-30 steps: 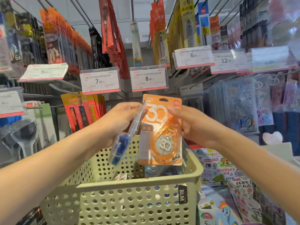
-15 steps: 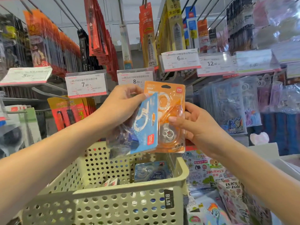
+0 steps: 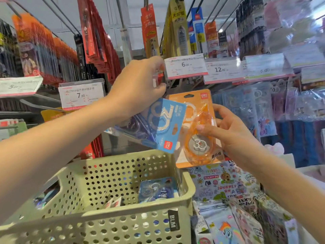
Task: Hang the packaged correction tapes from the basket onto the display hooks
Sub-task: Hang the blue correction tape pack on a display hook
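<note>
Below our hands sits the green perforated basket (image 3: 112,213), one blue packaged tape (image 3: 157,190) lying inside it. Our right hand (image 3: 226,128) pinches the orange correction tape pack (image 3: 197,131) upright by its blister. Just beside it, our left hand (image 3: 139,85) grips the blue correction tape pack (image 3: 163,124), tilted and overlapping the orange one, while its fingertips reach a price tag holder (image 3: 156,76); beyond hang carded goods on display hooks (image 3: 123,23).

the shop is bright, with even light from above. a white glare spot shines on the clear bags (image 3: 290,23) at the top right. the price tags (image 3: 223,71) look blurry. the hanging rods bend out at the edges. a soft shadow falls inside the basket (image 3: 123,175).
</note>
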Demonstrator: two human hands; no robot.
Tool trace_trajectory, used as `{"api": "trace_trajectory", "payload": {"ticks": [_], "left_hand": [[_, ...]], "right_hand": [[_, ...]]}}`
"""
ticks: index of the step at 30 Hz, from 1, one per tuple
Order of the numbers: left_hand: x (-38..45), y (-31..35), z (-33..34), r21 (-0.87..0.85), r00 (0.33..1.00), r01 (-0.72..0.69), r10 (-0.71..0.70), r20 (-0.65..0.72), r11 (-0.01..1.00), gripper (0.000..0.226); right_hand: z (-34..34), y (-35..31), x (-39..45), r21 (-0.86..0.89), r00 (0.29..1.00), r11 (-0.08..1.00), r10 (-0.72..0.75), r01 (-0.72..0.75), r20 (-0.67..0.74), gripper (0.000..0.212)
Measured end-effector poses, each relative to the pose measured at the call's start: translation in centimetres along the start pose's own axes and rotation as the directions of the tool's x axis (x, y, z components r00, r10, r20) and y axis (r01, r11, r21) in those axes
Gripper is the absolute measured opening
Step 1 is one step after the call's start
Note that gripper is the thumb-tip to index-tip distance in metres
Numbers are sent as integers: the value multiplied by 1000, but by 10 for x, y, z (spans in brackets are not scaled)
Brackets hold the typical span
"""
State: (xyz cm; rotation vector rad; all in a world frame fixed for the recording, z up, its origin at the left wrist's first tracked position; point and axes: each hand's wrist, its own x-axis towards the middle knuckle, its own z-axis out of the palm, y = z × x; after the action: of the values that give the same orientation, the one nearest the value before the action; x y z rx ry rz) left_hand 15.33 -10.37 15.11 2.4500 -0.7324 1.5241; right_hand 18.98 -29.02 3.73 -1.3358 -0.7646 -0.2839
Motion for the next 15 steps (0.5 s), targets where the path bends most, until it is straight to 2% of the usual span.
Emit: {"api": "trace_trajectory", "payload": {"ticks": [3, 15], "left_hand": [[5, 2, 1, 18, 998, 33, -34, 45, 999, 45], [10, 7, -4, -54, 998, 47, -45, 46, 997, 34]], "right_hand": [[-1, 0, 0, 3, 1000, 1000, 4, -4, 5, 55], [1, 4, 13, 4, 999, 999, -33, 33, -38, 68]]}}
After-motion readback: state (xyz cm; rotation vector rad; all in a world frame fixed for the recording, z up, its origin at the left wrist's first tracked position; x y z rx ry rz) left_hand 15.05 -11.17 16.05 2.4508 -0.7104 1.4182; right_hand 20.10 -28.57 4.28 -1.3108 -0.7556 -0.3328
